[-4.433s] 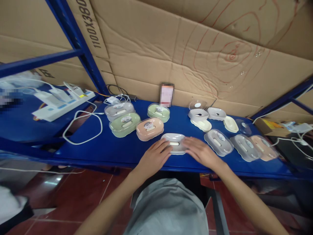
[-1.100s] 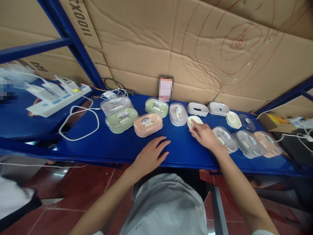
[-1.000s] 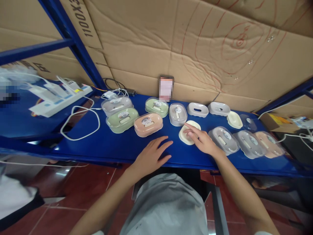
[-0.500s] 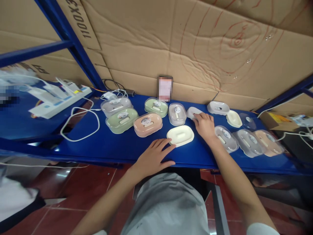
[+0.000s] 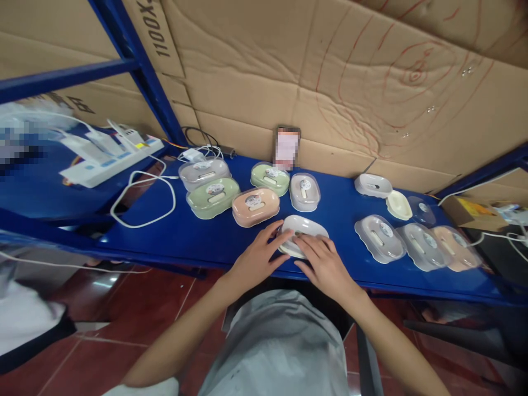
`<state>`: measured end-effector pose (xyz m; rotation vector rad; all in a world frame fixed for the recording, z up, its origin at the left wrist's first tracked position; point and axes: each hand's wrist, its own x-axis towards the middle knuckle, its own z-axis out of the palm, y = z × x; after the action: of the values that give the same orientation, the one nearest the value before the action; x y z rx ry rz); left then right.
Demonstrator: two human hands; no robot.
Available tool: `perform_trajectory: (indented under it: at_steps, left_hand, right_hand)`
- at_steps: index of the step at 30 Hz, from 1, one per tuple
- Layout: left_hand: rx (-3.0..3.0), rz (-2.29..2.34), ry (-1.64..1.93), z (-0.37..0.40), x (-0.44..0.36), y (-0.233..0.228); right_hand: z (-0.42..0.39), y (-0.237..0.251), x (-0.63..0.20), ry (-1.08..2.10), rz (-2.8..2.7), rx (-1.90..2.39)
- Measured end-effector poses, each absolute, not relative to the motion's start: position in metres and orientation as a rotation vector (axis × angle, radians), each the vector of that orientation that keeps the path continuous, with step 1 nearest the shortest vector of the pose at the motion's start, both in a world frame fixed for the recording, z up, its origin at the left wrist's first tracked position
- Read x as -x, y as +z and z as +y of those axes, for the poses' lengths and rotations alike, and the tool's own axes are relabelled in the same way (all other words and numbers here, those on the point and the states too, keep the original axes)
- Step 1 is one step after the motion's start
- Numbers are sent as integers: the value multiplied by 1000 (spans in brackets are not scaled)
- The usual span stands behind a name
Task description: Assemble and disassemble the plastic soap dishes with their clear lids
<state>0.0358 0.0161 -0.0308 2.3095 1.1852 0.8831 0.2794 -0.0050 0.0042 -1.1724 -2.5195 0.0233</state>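
A soap dish [image 5: 304, 228], a pale grey tray seated on a cream base, lies at the front of the blue shelf [image 5: 198, 242]. My left hand [image 5: 258, 258] holds its left edge with spread fingers. My right hand [image 5: 324, 267] lies over its near right side, fingertips on the tray. Just behind it stand closed soap boxes: a peach one [image 5: 256, 206], a grey one [image 5: 305, 191] and a green one [image 5: 270, 177].
More closed boxes, green [image 5: 212, 197] and grey [image 5: 204, 171], sit to the left. To the right are a grey tray [image 5: 372, 185], a cream base [image 5: 399, 204] and several clear lids [image 5: 378, 237]. A power strip [image 5: 111, 159] and white cable [image 5: 144, 223] lie at left. Cardboard backs the shelf.
My right hand dragged the cream base to the front, then took the grey tray from the back row and set it on that base. Both hands now rest on the stacked dish.
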Motion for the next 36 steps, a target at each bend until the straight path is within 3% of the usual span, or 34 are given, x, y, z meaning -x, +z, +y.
perform_trajectory:
  at_steps: [9, 16, 23, 32, 36]
  left_hand:
    - [-2376, 1214, 956, 18, -35, -35]
    - [-2369, 1246, 841, 15, -36, -32]
    - [-2436, 1237, 857, 16, -35, -32]
    - [-2507, 1222, 809, 16, -36, -33]
    - [-2519, 1214, 819, 16, -36, -33]
  right_hand:
    - [-1, -5, -288, 3, -2560, 1085]
    - [9, -7, -308, -418, -2194, 1776]
    - [99, 16, -333, -189, -2165, 1890]
    - [145, 71, -461, -161, -1674, 2607]
    - [159, 71, -495, -247, -1622, 2647]
